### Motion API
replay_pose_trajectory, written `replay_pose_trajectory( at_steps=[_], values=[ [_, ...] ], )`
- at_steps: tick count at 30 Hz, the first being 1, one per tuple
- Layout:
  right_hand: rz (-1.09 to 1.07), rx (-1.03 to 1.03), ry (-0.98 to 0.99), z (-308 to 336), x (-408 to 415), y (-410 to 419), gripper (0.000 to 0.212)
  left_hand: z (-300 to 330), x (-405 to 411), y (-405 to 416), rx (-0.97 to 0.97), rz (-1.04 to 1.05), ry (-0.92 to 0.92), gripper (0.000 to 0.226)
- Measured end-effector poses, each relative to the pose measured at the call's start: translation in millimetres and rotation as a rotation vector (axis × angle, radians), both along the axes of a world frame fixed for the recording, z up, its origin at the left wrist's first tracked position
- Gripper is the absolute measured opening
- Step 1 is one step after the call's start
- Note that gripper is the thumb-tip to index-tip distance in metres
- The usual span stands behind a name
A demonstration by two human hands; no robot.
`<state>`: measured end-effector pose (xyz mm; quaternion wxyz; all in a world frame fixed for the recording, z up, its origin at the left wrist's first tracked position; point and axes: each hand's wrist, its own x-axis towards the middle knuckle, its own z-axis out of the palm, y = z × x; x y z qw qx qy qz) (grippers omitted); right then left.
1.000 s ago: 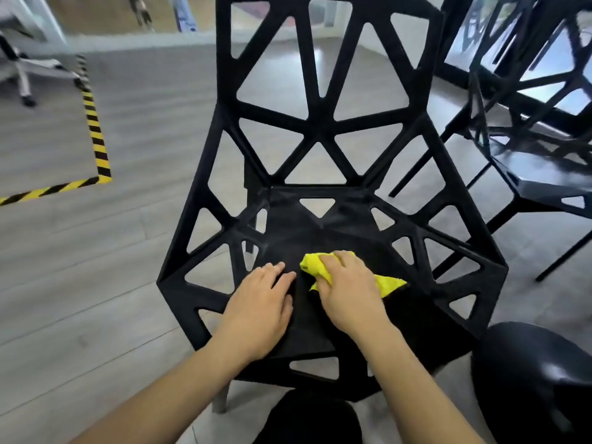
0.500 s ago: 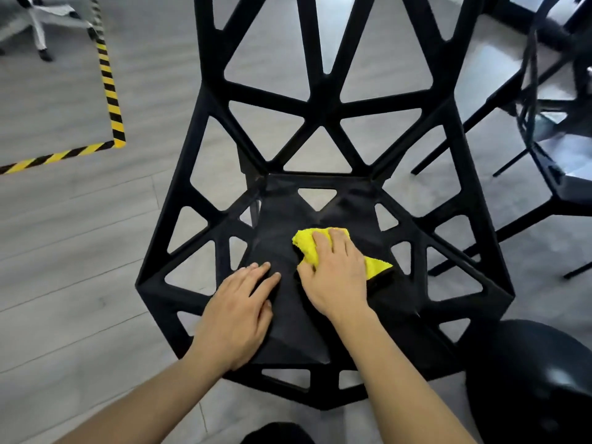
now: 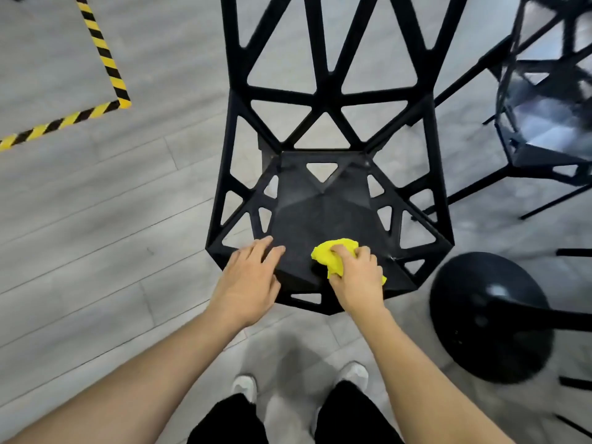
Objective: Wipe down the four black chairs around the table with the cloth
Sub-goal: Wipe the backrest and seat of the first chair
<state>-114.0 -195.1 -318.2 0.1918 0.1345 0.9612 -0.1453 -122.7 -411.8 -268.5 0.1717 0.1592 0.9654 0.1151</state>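
Observation:
A black chair (image 3: 323, 216) with a lattice back and triangular cut-outs stands right in front of me, its seat facing me. My right hand (image 3: 358, 280) is closed on a bunched yellow cloth (image 3: 334, 256) and presses it on the front part of the seat. My left hand (image 3: 250, 277) lies flat on the seat's front left edge, fingers spread, holding nothing. A second black chair (image 3: 544, 123) of the same kind stands at the upper right.
A round black base (image 3: 490, 315) sits on the grey plank floor at the right, close to the chair's front corner. Yellow-and-black tape (image 3: 105, 56) marks a corner on the floor at the upper left. My shoes (image 3: 352, 374) and dark trousers show at the bottom.
My right hand has drawn the cloth back from the middle of the seat to its front edge and bunched it. The left hand slid toward the front edge. The view has tipped further down.

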Motion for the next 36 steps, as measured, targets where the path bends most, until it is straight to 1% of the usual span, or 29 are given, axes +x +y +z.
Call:
replay_pose_trajectory(
  at_steps=[3, 6, 9, 11, 13, 19, 24, 30, 32, 36],
  values=[
    [-0.082, -0.053, 0.094, 54, 12, -11, 0.053, 58, -2, -19, 0.019, -0.023, 0.08, 0.05],
    [-0.137, -0.087, 0.155, 115, 18, -29, 0.055, 118, -6, -41, 0.037, -0.035, 0.111, 0.045],
    [-0.209, -0.12, 0.26, 172, 27, -49, 0.057, 176, -10, -63, 0.057, -0.039, 0.172, 0.04],
    [-0.289, -0.145, 0.321, 205, 30, -59, 0.057, 210, -16, -80, 0.075, -0.029, 0.209, 0.039],
    [-0.374, -0.187, 0.343, 231, 33, -67, 0.056, 235, -22, -95, 0.076, -0.017, 0.222, 0.038],
    [-0.401, -0.217, 0.39, 282, 19, -92, 0.056, 279, -46, -115, 0.079, -0.07, 0.229, 0.037],
    [-0.447, -0.293, 0.46, 304, -26, -99, 0.058, 307, -87, -102, 0.089, -0.125, 0.24, 0.035],
    [-0.495, -0.338, 0.533, 333, -94, -100, 0.055, 336, -155, -79, 0.091, -0.267, 0.275, 0.04],
    [-0.523, -0.351, 0.544, 340, -114, -99, 0.055, 344, -181, -73, 0.126, -0.302, 0.291, 0.043],
    [-0.583, -0.344, 0.588, 349, -142, -99, 0.056, 351, -235, -64, 0.18, -0.375, 0.321, 0.037]
  ],
)
